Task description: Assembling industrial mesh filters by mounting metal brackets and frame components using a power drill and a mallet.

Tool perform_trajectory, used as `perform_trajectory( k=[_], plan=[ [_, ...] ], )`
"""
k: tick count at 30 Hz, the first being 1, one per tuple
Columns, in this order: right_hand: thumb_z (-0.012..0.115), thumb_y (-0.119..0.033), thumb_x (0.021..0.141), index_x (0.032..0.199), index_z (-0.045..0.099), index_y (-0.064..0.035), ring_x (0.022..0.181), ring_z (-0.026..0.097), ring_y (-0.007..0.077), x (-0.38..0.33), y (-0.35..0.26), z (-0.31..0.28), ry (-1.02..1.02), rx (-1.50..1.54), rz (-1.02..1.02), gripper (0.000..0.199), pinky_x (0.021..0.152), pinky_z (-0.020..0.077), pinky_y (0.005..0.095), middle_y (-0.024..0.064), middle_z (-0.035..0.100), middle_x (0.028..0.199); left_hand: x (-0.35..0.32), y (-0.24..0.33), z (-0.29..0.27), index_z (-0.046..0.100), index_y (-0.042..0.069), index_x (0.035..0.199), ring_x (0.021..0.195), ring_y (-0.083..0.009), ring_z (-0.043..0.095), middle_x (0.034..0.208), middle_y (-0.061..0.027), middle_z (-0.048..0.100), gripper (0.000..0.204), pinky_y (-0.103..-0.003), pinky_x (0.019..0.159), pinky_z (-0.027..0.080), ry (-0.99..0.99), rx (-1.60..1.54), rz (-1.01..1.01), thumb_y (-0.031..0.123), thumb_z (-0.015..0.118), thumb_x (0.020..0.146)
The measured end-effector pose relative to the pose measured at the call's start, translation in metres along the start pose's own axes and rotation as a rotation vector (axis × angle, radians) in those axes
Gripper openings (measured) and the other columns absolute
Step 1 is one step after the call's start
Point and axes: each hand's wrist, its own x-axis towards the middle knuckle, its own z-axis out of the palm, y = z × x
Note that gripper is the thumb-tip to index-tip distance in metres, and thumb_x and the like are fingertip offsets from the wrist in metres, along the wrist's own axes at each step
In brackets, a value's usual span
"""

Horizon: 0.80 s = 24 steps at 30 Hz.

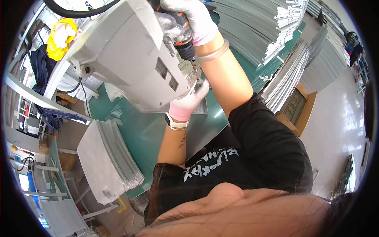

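Note:
My right hand (pixel 199 19), in a white glove with a pink cuff, is closed around a black and orange power drill (pixel 182 33). The drill's black chuck points down, and its bit (pixel 193 65) reaches toward small metal parts (pixel 194 77) beside the housing. Just below the bit, my left hand (pixel 193 96), gloved the same way, has its thumb up and its fingers curled at those parts. What it grips is partly hidden by a large pale grey machine housing (pixel 126 59), which fills the upper middle and has two rectangular openings.
A green-topped table (pixel 136 130) lies beneath. Stacked pale panels (pixel 108 158) stand at its left edge; more long thin sheets (pixel 248 23) are piled far right. An open cardboard box (pixel 308 108) is right of the table. A yellow bag (pixel 61 41) hangs at the far left.

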Motion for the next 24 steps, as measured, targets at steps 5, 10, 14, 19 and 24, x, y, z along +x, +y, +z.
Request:
perform_trajectory(
  k=[5, 10, 14, 19, 24],
  plan=[
    [0.056, -0.019, 0.094, 0.111, 0.056, 0.0038, 0.052, 0.041, 0.0083, 0.005, 0.005, -0.011, -0.046, -0.147, -0.038, 0.028, 0.043, 0.0329, 0.0210, 0.0039, 0.050, 0.070, -0.008, 0.003, 0.002, 0.070, 0.005, 0.080, 0.065, -0.0227, 0.059, 0.068, -0.0054, 0.063, 0.016, -0.038, 0.060, 0.044, 0.137, -0.026, -0.025, 0.017, 0.079, 0.074],
    [0.064, -0.023, 0.093, 0.108, 0.058, -0.0057, 0.051, 0.048, 0.0097, 0.008, -0.016, 0.008, 0.183, -0.202, 0.043, 0.024, 0.044, 0.0365, 0.0208, 0.0031, 0.054, 0.070, -0.009, 0.003, -0.012, 0.067, 0.009, 0.075, 0.065, -0.0237, 0.057, 0.070, -0.0031, 0.062, 0.014, -0.038, 0.060, 0.043, 0.099, 0.151, 0.077, 0.015, 0.079, 0.071],
    [0.064, -0.021, 0.093, 0.094, 0.061, -0.0113, 0.058, 0.058, 0.0098, 0.028, -0.065, 0.009, 0.343, -0.338, -0.160, 0.010, 0.050, 0.0461, 0.0215, 0.0008, 0.062, 0.074, -0.009, 0.009, -0.015, 0.063, 0.014, 0.074, 0.065, -0.0217, 0.054, 0.067, -0.0005, 0.056, 0.020, -0.040, 0.064, 0.036, 0.135, 0.229, 0.179, 0.025, 0.079, 0.071],
    [0.063, -0.020, 0.094, 0.095, 0.059, -0.0108, 0.058, 0.056, 0.0106, 0.018, -0.068, 0.009, 0.224, -0.236, -0.107, 0.010, 0.047, 0.0441, 0.0215, 0.0011, 0.061, 0.074, -0.048, 0.055, -0.062, 0.055, 0.014, 0.069, 0.066, -0.0275, 0.051, 0.067, -0.0047, 0.051, 0.023, -0.041, 0.066, 0.037, -0.135, 0.191, 0.132, 0.018, 0.078, 0.069],
    [0.062, -0.020, 0.094, 0.097, 0.058, -0.0109, 0.057, 0.052, 0.0109, -0.001, -0.054, 0.026, 0.364, -0.223, -0.052, 0.011, 0.049, 0.0417, 0.0216, 0.0018, 0.060, 0.076, -0.176, 0.082, -0.115, 0.058, 0.012, 0.076, 0.067, -0.0271, 0.054, 0.074, -0.0061, 0.054, 0.018, -0.042, 0.065, 0.042, -0.689, -0.007, 0.150, 0.016, 0.074, 0.068]
  ],
)
